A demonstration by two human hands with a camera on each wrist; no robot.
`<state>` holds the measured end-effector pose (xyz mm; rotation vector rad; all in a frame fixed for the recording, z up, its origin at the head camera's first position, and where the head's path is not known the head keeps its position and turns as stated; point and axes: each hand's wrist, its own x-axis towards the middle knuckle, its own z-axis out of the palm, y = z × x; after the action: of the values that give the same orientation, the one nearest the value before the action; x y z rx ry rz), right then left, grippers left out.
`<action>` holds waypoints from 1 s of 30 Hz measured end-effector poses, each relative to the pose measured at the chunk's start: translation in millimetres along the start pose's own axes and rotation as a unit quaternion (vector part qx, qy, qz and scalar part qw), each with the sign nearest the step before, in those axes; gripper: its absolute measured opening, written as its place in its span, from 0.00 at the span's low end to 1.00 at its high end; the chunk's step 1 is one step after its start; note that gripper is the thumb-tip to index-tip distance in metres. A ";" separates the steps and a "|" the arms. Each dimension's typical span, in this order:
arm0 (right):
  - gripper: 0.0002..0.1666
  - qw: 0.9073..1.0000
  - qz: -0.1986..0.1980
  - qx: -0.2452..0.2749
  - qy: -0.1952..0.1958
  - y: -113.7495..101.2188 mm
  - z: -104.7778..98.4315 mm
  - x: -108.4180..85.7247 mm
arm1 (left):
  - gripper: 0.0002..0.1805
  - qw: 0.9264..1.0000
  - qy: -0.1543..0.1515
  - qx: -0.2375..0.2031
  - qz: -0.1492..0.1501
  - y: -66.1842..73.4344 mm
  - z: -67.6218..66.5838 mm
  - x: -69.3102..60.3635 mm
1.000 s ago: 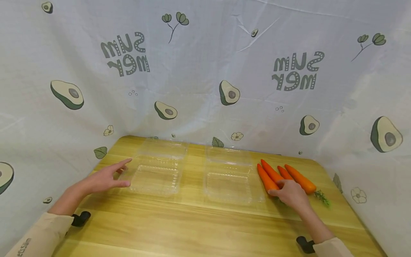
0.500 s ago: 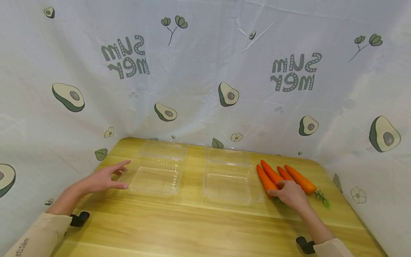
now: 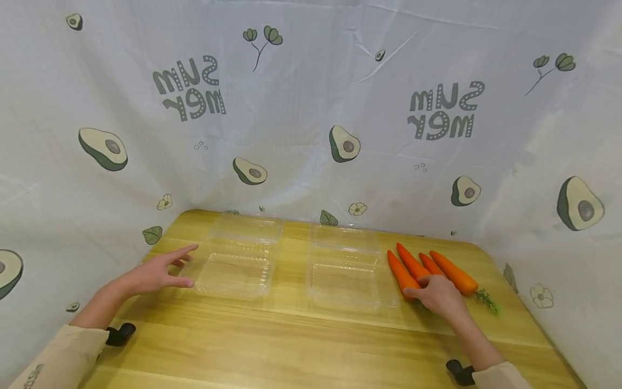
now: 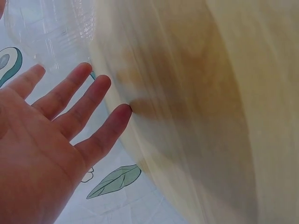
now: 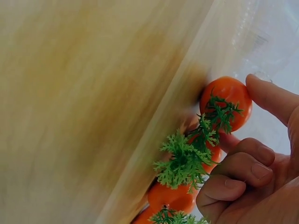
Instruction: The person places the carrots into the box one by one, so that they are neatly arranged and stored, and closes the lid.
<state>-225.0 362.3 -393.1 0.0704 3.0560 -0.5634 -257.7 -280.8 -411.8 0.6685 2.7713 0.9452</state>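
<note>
In the head view my right hand [image 3: 439, 296] pinches the leftmost carrot [image 3: 401, 273] near its leafy end, thumb on its left side. The right wrist view shows the thumb against this orange carrot [image 5: 226, 100] with a finger on its other side, while the remaining fingers curl below. Green leaves [image 5: 184, 161] hang in front of the carrots. My left hand [image 3: 157, 272], fingers spread and holding nothing, is beside the left clear plastic container [image 3: 238, 273]; its palm and fingers also fill the left of the left wrist view.
A second clear plastic container [image 3: 345, 283] lies between the left one and the carrots, both with lids folded back. Other carrots [image 3: 457, 274] lie close together at the right of the wooden table [image 3: 291, 346]. A printed curtain [image 3: 291, 108] surrounds the back and sides.
The left hand has drawn back very slightly to the left. The right hand stays at the leftmost carrot, and the head view has shifted a little.
</note>
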 end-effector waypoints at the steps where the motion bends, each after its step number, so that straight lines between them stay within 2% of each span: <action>1: 0.27 1.000 0.001 0.002 -0.001 0.4 0.3 0.0 | 0.49 1.000 0.000 0.001 -0.002 0.0 0.3 -0.2; 10: 0.32 1.000 0.011 0.002 -0.007 1.7 1.9 0.2 | 0.49 1.000 -0.007 0.003 -0.010 -1.1 0.6 0.6; 17: 0.21 1.000 0.019 0.015 -0.008 -1.4 3.7 -2.9 | 0.49 1.000 -0.010 0.002 -0.019 0.9 0.9 -0.1; 22: 0.22 1.000 0.025 0.015 -0.011 -2.0 3.8 -4.6 | 0.49 1.000 -0.009 0.002 -0.021 1.9 0.7 -0.2; 26: 0.27 0.999 0.030 0.020 -0.014 -1.9 2.8 -6.1 | 0.50 1.000 -0.010 -0.001 -0.023 2.8 0.6 -0.4; 30: 0.22 0.999 0.034 0.031 -0.017 -1.5 4.8 -6.8 | 0.50 1.000 -0.011 0.002 -0.025 3.0 1.0 -1.0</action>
<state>-218.2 358.9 -396.7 0.1653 2.9906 -0.6487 -255.4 -278.5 -410.7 0.6042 2.7572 0.9165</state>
